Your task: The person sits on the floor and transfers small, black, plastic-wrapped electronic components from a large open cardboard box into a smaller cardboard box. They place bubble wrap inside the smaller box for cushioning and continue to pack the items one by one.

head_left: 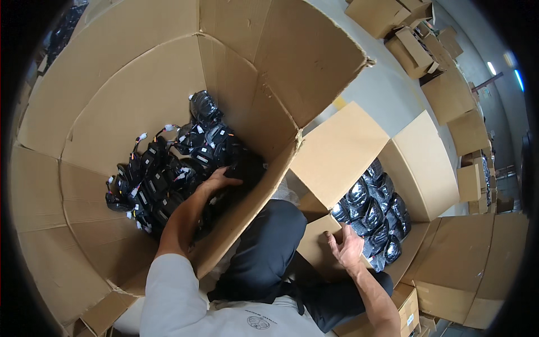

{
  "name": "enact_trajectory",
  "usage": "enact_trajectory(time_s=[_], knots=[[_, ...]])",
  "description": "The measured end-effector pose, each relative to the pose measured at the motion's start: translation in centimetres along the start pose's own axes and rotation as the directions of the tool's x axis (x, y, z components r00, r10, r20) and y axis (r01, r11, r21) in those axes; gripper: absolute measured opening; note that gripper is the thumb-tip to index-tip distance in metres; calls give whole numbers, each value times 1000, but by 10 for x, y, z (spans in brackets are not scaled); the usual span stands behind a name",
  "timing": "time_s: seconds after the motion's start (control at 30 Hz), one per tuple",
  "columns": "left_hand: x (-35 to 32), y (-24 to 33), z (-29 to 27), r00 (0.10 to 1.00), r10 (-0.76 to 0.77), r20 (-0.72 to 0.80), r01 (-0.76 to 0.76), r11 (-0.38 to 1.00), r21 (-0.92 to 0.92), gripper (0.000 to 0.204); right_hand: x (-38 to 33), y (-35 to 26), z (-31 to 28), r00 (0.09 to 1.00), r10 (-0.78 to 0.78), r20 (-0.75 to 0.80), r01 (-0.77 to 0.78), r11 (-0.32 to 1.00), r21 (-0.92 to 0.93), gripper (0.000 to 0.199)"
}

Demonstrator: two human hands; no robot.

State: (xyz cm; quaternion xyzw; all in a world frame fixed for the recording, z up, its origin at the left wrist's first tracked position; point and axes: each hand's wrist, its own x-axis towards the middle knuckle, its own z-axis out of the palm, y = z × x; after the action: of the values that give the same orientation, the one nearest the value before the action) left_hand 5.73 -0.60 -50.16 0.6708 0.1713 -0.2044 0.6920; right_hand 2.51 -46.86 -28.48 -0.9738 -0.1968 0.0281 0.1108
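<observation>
My left hand (221, 179) reaches deep into a large cardboard box (126, 98) on the left. Its thumb is spread from the index finger beside a heap of black electrical parts (159, 178) with white connectors and short wires. The other fingertips are lost in shadow, and no held part shows. My right hand (349, 249) grips the near left edge of a smaller open carton (324, 240), thumb on the flap side. Inside that carton lie several black parts wrapped in shiny plastic (371, 214), just beyond my fingers.
The tall wall of the large box stands between my arms. My bent knee (275, 236) is between the two boxes. More cartons stand at right (466, 269) and at the far right (412, 53). Clear plastic wrap (286, 190) lies beside my knee.
</observation>
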Motion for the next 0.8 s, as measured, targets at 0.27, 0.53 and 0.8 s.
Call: enact_trajectory(time_s=[0.27,0.53,0.8], knots=[[-29,5,3,926,-255,-279,102,879,-466,66,-1,-1,-4,1000,16,-11,-16,999,30,43],[-68,100,-84,885,466,8,-334,646,-686,82,-2,1,-2,1000,28,-6,-28,999,30,45],[-152,299,27,804,585,-108,-502,570,-650,105,102,-95,-81,981,-148,-124,162,279,947,75]])
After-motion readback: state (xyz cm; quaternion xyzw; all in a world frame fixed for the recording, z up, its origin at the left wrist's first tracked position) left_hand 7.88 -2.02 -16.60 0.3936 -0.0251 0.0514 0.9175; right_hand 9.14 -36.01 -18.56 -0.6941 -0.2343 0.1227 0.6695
